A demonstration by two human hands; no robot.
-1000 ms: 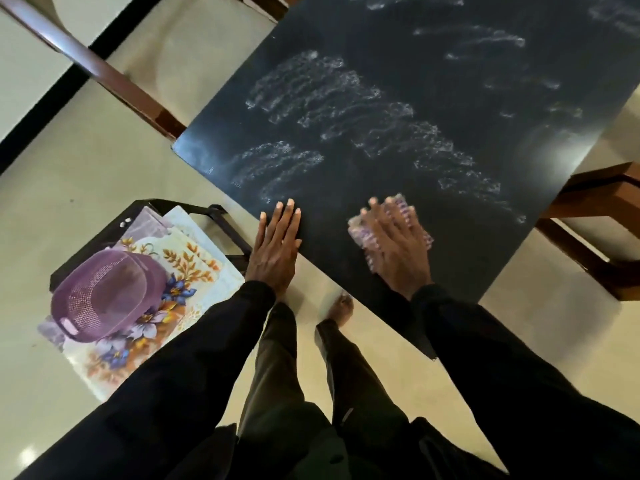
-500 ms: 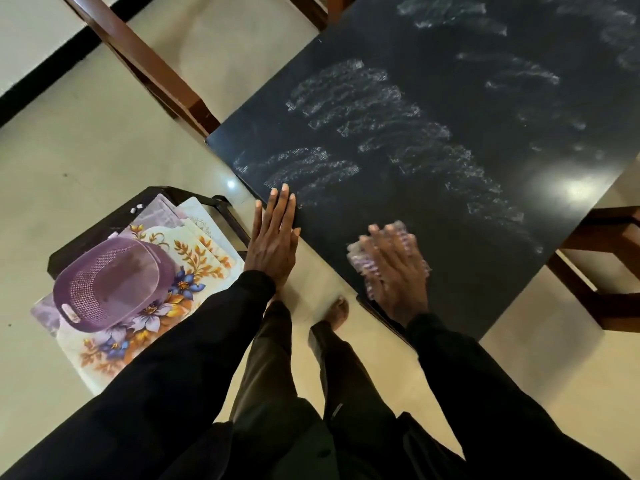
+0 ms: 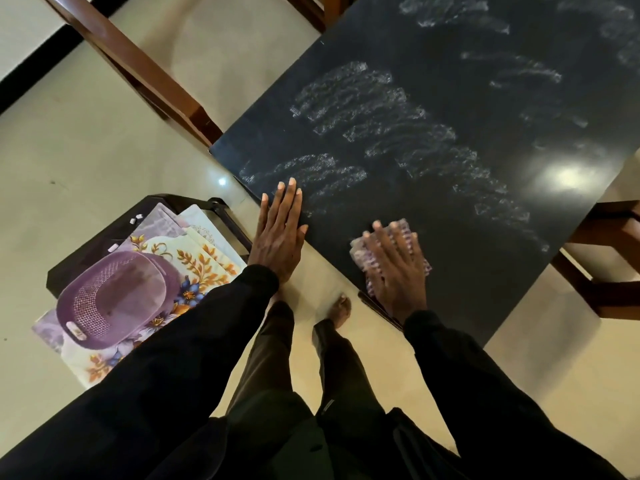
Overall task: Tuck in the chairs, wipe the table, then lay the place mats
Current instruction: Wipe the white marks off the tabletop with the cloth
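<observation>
Right hand (image 3: 394, 268) lies flat on the cloth (image 3: 403, 227), fingers spread and nearly straight. It presses rather than clutches, so nothing is gripped. The cloth sits under the palm near the table (image 3: 467, 306) edge closest to us, with checked purple bits peeking out past the fingertips and on the thumb side.

We judge the cloth soft, limp and light, probably damp given the whitish streaks (image 3: 363, 109) ahead of the fingers. A flat-palm press suits it, since pinching a corner would let it bunch and skip. The top looks hard, glossy and slick, so the cloth should slide easily.

Left hand (image 3: 280, 237) is just beside the right, toward the thumb side. It is flat with fingers straight and together, braced on the table rim and holding nothing.

Further out on that side and lower down, the mats (image 3: 204, 261) are stacked on a dark stool (image 3: 166, 202) with a purple basket (image 3: 110, 303) upside down on top. The mats look thin, flat, light and slightly slippery. We'd lift the basket off first, then take a mat by a free edge.

One chair (image 3: 609, 265) sits off the little-finger side, partly under the table. A second chair (image 3: 138, 71) is far beyond the left hand. Wiping looks partway done and no mats are laid yet.
</observation>
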